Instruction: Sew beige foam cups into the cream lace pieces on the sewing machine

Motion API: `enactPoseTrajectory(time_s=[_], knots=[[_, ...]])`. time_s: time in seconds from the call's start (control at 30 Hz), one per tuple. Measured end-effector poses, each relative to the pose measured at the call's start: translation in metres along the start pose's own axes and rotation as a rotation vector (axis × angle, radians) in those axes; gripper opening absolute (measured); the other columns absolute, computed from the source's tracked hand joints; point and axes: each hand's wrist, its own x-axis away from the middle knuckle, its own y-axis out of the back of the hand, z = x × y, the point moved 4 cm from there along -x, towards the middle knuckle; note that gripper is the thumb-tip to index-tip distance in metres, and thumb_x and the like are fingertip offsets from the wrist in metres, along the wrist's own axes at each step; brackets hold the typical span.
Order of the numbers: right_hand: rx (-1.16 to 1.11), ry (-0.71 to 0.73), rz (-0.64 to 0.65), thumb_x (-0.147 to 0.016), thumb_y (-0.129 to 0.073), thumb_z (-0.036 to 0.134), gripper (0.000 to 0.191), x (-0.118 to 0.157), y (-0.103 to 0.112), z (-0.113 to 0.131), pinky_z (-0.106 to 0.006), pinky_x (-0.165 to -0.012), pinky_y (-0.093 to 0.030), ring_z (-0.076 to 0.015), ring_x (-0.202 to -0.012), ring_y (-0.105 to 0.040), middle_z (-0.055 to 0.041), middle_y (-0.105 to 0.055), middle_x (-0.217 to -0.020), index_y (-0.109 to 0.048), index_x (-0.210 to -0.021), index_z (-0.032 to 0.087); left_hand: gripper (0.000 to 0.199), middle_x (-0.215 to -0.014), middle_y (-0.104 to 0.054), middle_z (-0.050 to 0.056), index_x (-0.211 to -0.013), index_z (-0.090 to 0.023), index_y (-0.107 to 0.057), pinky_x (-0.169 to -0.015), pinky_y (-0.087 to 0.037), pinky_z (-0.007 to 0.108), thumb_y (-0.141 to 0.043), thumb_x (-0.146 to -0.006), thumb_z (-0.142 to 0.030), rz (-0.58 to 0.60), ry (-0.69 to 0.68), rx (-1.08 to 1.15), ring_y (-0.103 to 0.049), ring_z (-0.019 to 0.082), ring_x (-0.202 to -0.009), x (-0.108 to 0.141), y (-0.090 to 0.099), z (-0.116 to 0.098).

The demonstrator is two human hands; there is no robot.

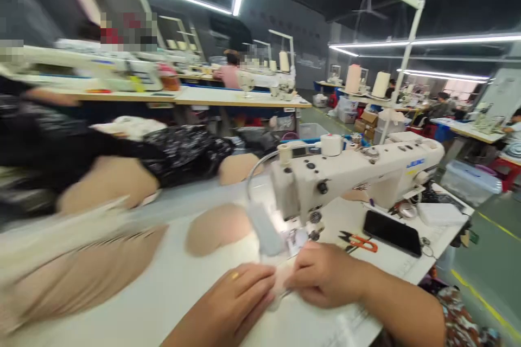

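A white sewing machine (pixel 358 173) stands on the white table, its lamp lighting the needle area. Just in front of the needle lies a small pale piece of fabric (pixel 281 277). My left hand (pixel 240 295), with a ring on one finger, rests on its left edge, fingers together and pointing toward the machine. My right hand (pixel 321 275) pinches the fabric's right side, close to the needle. Behind my left hand, a beige rounded piece (pixel 220 227) lies flat on the table.
Orange-handled snips (pixel 360 242) and a black phone (pixel 391 232) lie right of the needle. Gathered beige fabric (pixel 93 271) covers the left of the table. Black plastic bags (pixel 187 152) sit behind. Other people work at farther tables.
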Motion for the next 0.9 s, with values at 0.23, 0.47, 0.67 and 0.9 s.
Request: enactPoseTrajectory(time_s=[0.23, 0.47, 0.67, 0.9], knots=[[-0.19, -0.065, 0.035, -0.097, -0.049, 0.008, 0.026, 0.012, 0.024, 0.007, -0.031, -0.069, -0.041, -0.0205, -0.081, -0.05, -0.004, -0.059, -0.085, -0.071, -0.105, 0.021, 0.024, -0.1, -0.075, 0.007, -0.092, -0.018, -0.065, -0.081, -0.057, 0.037, -0.047, -0.108, -0.02, 0.081, -0.004, -0.043, -0.068, 0.022, -0.089, -0.016, 0.011, -0.023], [-0.228, -0.056, 0.042, -0.095, -0.051, 0.007, 0.026, 0.01, 0.026, 0.013, -0.031, -0.068, -0.041, -0.0202, -0.081, -0.051, -0.0044, -0.06, -0.086, -0.071, -0.104, 0.021, 0.023, -0.096, -0.072, 0.006, -0.093, -0.017, -0.064, -0.08, -0.056, 0.037, -0.045, -0.107, -0.016, 0.109, 0.006, -0.032, -0.065, 0.022, -0.088, -0.014, 0.01, -0.026], [-0.263, -0.041, 0.045, -0.093, -0.052, 0.005, 0.026, 0.013, 0.027, 0.013, -0.032, -0.068, -0.043, -0.0202, -0.08, -0.053, -0.0053, -0.062, -0.087, -0.072, -0.102, 0.02, 0.015, -0.091, -0.067, 0.007, -0.1, -0.015, -0.067, -0.077, -0.056, 0.038, -0.052, -0.102, -0.015, 0.136, 0.017, -0.05, -0.06, 0.023, -0.082, -0.015, 0.007, -0.027], [-0.345, -0.042, 0.06, -0.09, -0.053, 0.004, 0.029, 0.013, 0.029, 0.015, -0.032, -0.071, -0.044, -0.0199, -0.083, -0.055, -0.0047, -0.064, -0.09, -0.072, -0.105, 0.021, 0.011, -0.092, -0.068, 0.006, -0.098, -0.015, -0.067, -0.079, -0.056, 0.038, -0.056, -0.099, -0.013, 0.111, 0.004, -0.059, -0.061, 0.022, -0.085, -0.015, 0.004, -0.028]])
